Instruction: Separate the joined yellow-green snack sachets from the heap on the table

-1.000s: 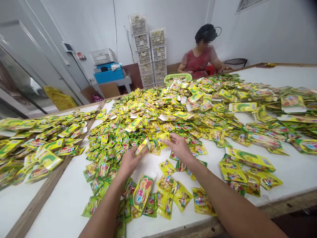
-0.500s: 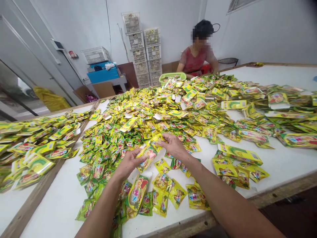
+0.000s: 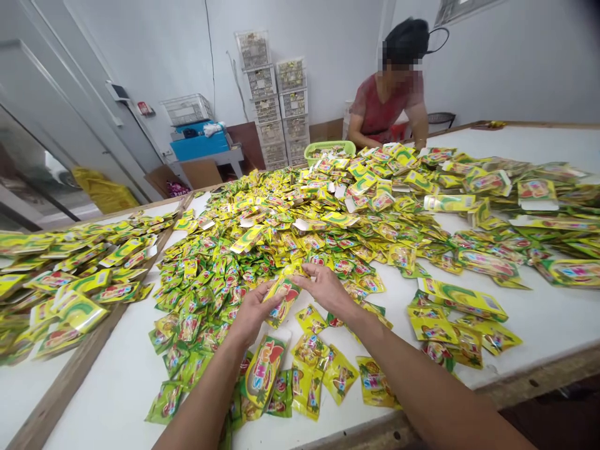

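Note:
My left hand [image 3: 253, 310] is closed around a small printed carton [image 3: 285, 302], yellow and green with a red fruit picture, held tilted above the table. At the carton's far end, my right hand [image 3: 324, 289] pinches a yellow sachet [image 3: 295, 269]; how far it sits inside the carton is hard to make out. Below my hands lies another carton marked "TUMS" [image 3: 263, 370], its white flap raised. Loose yellow sachets [image 3: 307, 387] and green ones [image 3: 164, 400] are spread around it.
A large heap of sachets and cartons [image 3: 281, 212] covers the middle of the white table [image 3: 557, 312]. More cartons [image 3: 79, 300] lie beyond a wooden strip [image 3: 89, 353] at left. Across the table a person in red [image 3: 389, 109] works beside a green basket [image 3: 329, 150]. Crates [image 3: 262, 100] stand stacked behind.
My right hand has moved slightly closer to my left, bringing the yellow sachet against the carton's far end. The carton has turned more upright. The person across leans further forward.

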### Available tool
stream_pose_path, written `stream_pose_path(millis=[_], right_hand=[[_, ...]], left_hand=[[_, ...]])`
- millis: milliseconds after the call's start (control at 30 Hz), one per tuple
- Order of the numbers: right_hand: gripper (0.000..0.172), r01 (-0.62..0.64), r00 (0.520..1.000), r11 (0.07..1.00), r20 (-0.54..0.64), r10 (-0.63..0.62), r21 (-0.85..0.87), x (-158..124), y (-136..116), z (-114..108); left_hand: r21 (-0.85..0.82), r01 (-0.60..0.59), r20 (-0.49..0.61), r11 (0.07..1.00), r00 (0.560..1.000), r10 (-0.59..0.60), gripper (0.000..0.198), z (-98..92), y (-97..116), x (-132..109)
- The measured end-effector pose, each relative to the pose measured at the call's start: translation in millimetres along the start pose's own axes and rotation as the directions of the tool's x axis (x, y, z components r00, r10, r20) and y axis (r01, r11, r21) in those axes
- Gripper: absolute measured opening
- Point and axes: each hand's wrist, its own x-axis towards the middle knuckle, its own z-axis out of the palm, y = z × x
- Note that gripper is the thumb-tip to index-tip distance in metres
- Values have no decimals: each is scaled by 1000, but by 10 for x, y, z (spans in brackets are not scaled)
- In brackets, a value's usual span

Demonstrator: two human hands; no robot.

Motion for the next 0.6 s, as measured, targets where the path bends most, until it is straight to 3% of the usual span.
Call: stream_pose_path(millis=[100, 200, 300, 467, 600], right_hand=[[18, 41, 995, 999, -92, -43, -26, 16, 4, -22], [14, 48, 995, 997, -81, -53, -55, 29, 28, -28], [3, 76, 994, 994, -74, -82, -80, 18, 33, 1], [14, 5, 1000, 999, 5, -4, -53, 2, 43, 37], [18, -13, 985, 999, 170, 5, 49, -9, 24, 18]], left_hand=[[-101, 41, 65, 994, 997, -35, 38, -36, 4, -9], [-148, 67, 118, 987, 992, -49, 39, -54, 20, -19], [-156, 80, 100, 985, 993, -64, 36, -37, 32, -18], [-126, 102, 88, 987, 992, -92, 35, -3, 62, -16], [-116, 71, 95, 991, 994, -60, 36, -19, 91, -30]])
